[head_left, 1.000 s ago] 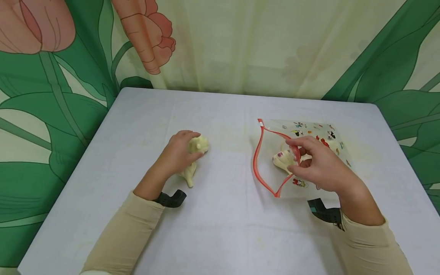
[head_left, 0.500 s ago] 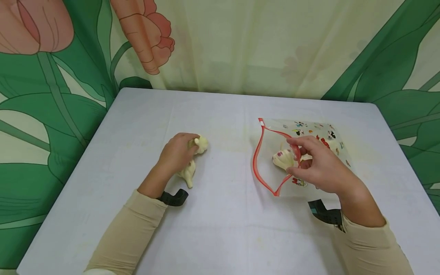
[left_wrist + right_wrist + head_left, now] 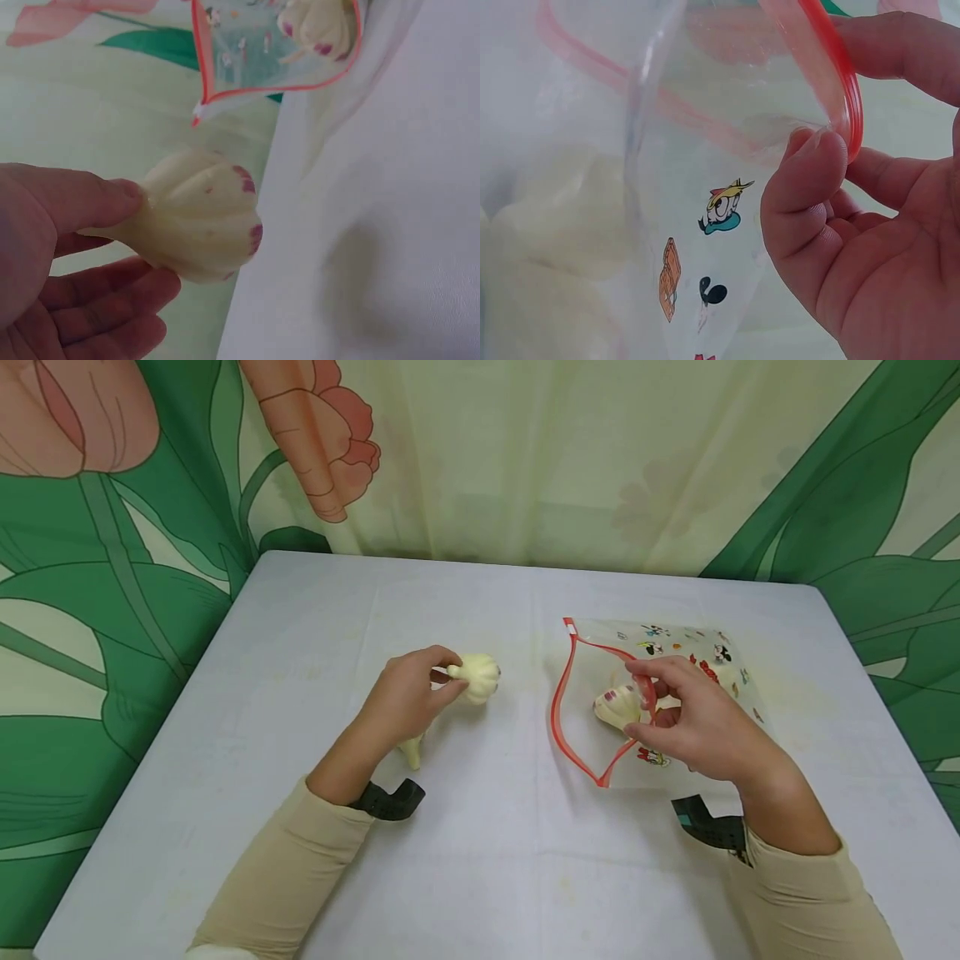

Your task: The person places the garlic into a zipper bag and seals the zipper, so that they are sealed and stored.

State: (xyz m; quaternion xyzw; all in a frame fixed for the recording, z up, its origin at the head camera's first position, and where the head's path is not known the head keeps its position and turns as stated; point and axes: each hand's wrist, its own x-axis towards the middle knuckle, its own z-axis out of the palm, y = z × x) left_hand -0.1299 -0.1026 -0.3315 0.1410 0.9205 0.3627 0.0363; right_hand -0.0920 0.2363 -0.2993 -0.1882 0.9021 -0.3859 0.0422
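Okay, my left fingers [image 3: 131, 300] are pinching a garlic bulb [image 3: 480, 678] by its neck, gap down to neck width, spare fingers curling loosely below. I'm holding it above the surface [image 3: 487, 852], left of the clear bag [image 3: 686, 647], fat end pointing bagward. My right fingers [image 3: 907, 45] are gripping the bag's red rim [image 3: 555, 718] between thumb and finger; mouth is gaping, with a second bulb [image 3: 617, 708] lying inside. A third bulb [image 3: 412, 752] is resting on the surface, partly hidden under my left hand.

Handling guess: held bulb is looking light and firm, not fragile. Skin is looking smooth, so I'm expecting slip if I'm pinching on the taper; neck is best. Round body would be needing a wider, cupped hold. Bag film is looking thin, limp, probably slick. Rim is likely its stiffest part, so I'm gripping there rather than bunching the wall.
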